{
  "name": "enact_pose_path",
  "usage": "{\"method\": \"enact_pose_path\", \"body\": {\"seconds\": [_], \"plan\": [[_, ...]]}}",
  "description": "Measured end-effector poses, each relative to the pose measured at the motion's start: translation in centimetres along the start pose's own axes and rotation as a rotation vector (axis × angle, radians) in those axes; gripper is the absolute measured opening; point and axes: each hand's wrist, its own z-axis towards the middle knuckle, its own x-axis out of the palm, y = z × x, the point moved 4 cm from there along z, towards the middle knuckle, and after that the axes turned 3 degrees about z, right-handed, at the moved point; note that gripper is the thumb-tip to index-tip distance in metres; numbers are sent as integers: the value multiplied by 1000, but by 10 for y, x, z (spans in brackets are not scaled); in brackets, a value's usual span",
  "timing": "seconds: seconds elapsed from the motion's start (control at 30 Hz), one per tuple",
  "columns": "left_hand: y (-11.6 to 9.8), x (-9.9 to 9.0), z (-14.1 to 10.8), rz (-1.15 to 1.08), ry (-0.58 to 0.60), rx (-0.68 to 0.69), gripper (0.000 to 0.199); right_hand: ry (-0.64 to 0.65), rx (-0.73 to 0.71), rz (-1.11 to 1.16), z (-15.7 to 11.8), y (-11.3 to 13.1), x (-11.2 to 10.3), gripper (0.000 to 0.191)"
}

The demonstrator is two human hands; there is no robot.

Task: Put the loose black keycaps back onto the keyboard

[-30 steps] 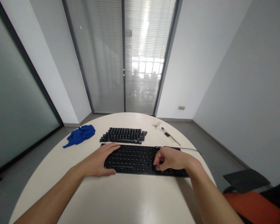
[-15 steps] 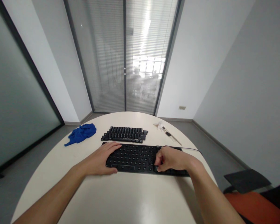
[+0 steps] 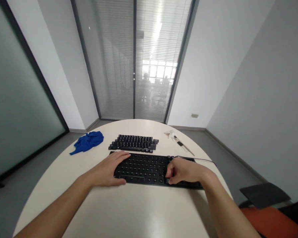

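Note:
A black keyboard (image 3: 141,168) lies near the middle of the table, most of its key positions bare of caps. My left hand (image 3: 109,168) grips its left end, thumb along the front edge and fingers over the back edge. Toward the right part, my right hand (image 3: 182,170) is closed in a pinch, thumb and curled index finger around a small dark keycap that is mostly hidden. The hand covers much of the keyboard's right end. Behind the keyboard, the loose black keycaps (image 3: 134,142) are laid out in rows.
A crumpled blue cloth (image 3: 87,142) lies at the back left of the round white table (image 3: 119,211). At the back right are a thin brush (image 3: 185,145) and a crumpled white scrap (image 3: 171,134). The keyboard's cable (image 3: 205,160) runs off the right edge, near an orange chair (image 3: 270,219).
The whole view has shifted slightly. Both hands keep the same places on the keyboard, and the laid-out keycaps look unchanged.

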Motion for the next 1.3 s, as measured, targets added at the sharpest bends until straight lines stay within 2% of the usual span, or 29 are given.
{"method": "enact_pose_path", "body": {"seconds": [0.17, 0.57, 0.87, 1.0, 1.2, 1.27, 1.3], "plan": [[-2, -1, 1, -14, -20, 31, 90, -3, -5, -21, 0, 4, 0, 20], [-3, -2, 1, -13, -10, 7, 89, -54, 100, -58, 3, 6, 0, 18], [-3, 0, 2, -33, -25, 22, 90, -74, 155, -183, 5, 17, 1, 17], [-4, 0, 2, -38, -25, 15, 90, -87, 118, -169, 3, 14, 2, 15], [-4, 0, 1, -29, -18, 20, 90, -36, 36, -5, 2, 1, -2, 16], [-4, 0, 1, -24, -25, 27, 90, -91, -42, 22, 8, 0, -4, 18], [-4, 0, 1, -26, -30, 32, 90, -164, -80, 10, 12, 1, -6, 19]]}}
